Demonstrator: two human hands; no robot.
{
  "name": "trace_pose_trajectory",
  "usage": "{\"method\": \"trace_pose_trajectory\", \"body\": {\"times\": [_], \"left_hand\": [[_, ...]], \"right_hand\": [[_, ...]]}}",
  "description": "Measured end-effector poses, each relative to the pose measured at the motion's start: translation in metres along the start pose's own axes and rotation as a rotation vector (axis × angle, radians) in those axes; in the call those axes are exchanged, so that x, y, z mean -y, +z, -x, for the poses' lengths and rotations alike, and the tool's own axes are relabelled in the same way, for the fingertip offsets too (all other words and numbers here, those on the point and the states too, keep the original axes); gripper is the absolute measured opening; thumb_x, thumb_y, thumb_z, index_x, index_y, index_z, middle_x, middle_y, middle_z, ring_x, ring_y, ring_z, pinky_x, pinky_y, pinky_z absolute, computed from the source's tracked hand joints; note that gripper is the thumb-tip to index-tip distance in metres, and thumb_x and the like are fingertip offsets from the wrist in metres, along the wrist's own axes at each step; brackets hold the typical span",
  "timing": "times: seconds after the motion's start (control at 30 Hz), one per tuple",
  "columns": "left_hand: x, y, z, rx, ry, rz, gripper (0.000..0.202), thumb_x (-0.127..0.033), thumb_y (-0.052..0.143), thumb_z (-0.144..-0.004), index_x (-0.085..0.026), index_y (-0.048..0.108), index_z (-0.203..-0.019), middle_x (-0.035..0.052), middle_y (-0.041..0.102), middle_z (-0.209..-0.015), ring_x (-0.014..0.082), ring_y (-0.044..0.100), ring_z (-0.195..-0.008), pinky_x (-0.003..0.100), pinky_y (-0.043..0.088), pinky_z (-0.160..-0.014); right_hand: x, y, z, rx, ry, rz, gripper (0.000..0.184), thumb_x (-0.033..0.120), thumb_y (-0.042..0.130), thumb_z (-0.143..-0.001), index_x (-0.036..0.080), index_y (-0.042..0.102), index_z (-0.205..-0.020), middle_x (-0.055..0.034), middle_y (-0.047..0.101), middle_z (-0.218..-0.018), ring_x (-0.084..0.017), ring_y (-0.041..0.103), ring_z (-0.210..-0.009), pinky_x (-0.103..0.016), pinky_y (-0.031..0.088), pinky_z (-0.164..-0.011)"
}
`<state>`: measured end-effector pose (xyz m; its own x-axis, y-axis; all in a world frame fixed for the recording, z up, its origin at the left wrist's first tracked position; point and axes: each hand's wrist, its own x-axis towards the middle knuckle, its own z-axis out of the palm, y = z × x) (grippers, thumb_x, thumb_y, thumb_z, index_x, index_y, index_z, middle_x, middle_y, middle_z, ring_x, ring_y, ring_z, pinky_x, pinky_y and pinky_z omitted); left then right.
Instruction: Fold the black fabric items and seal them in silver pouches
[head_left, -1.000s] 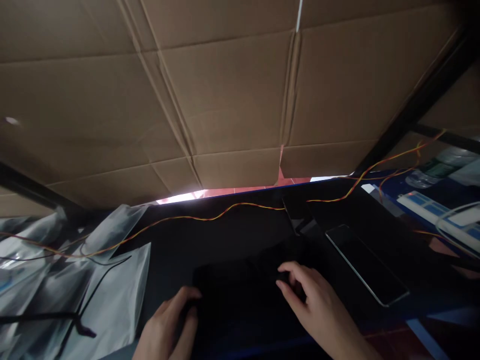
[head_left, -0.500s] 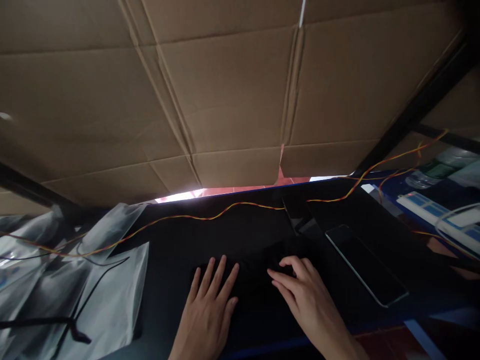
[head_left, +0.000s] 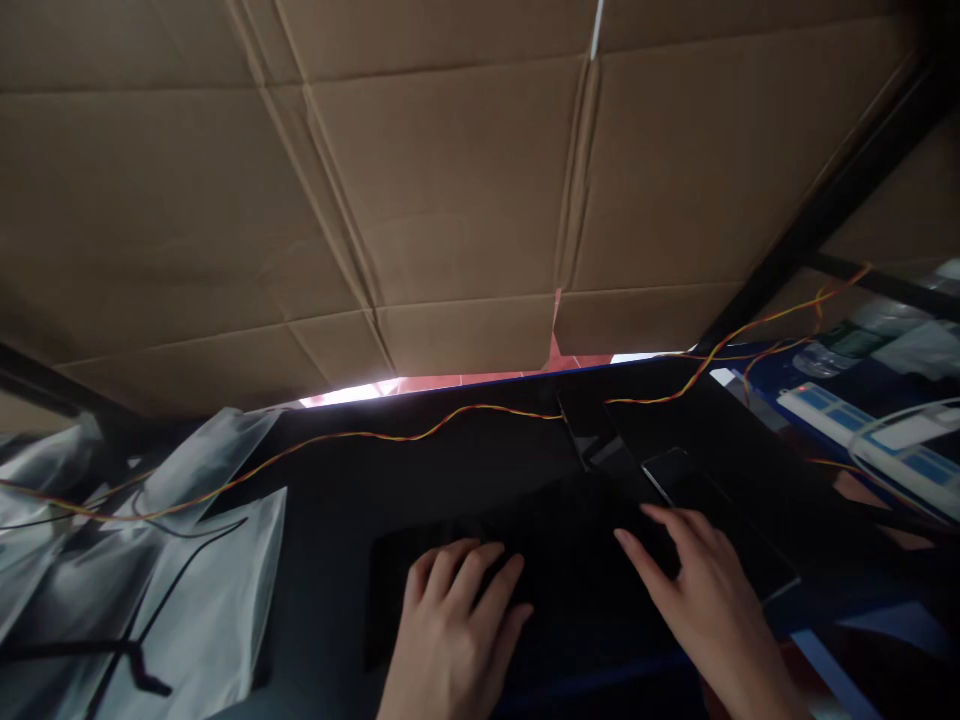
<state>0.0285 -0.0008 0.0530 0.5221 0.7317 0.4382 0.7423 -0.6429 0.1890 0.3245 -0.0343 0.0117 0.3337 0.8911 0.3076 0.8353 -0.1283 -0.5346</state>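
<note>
Left hand: my left hand (head_left: 457, 625) lies flat, fingers spread, holding nothing, on the flat black rectangular pad (head_left: 570, 540)
Right hand: my right hand (head_left: 701, 590) is open, fingertips on the pad's right edge, beside the dark glossy phone (head_left: 757, 555)
Pad: mid-table, on the black tabletop (head_left: 337, 500), below the red-and-yellow twisted wire (head_left: 390, 434)

One head-worn view, looking forward and down from close above the table (head_left: 337, 480); cardboard wall (head_left: 450, 180) fills the upper half, both hands low in frame.
</note>
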Motion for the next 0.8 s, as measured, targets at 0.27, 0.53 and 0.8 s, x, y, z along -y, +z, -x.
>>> {"method": "trace_pose_trajectory", "body": {"times": [0.27,0.53,0.8], "left_hand": [[-0.028,0.035,-0.027,0.076,-0.196,-0.044,0.010,-0.016,0.071,-0.098,-0.025,0.071,-0.096,0.0022,0.072,-0.095,0.0250,0.066,-0.085,0.039,0.049,-0.071],[-0.022,0.026,-0.017,0.040,-0.092,-0.012,0.019,-0.012,0.059,-0.098,-0.026,0.072,-0.104,0.0037,0.078,-0.104,0.0251,0.071,-0.093,0.042,0.055,-0.080],[0.067,-0.016,0.051,0.057,0.125,-0.201,0.049,-0.031,0.059,-0.106,-0.026,0.061,-0.155,0.0050,0.073,-0.151,0.0289,0.069,-0.138,0.049,0.060,-0.108]], "right_hand": [[0.027,0.002,-0.014,0.029,-0.057,-0.167,0.025,0.045,0.062,-0.106,0.029,0.055,-0.089,-0.0040,0.076,-0.095,-0.023,0.075,-0.079,-0.033,0.058,-0.064],[0.118,-0.003,-0.010,0.111,-0.275,-0.308,0.015,0.021,0.055,-0.105,0.030,0.066,-0.110,-0.0071,0.074,-0.110,-0.024,0.078,-0.100,-0.036,0.065,-0.085],[0.101,0.007,-0.003,0.241,-0.364,-0.446,0.036,0.016,0.045,-0.113,0.032,0.068,-0.137,-0.0048,0.075,-0.136,-0.020,0.074,-0.126,-0.038,0.064,-0.108]]}}
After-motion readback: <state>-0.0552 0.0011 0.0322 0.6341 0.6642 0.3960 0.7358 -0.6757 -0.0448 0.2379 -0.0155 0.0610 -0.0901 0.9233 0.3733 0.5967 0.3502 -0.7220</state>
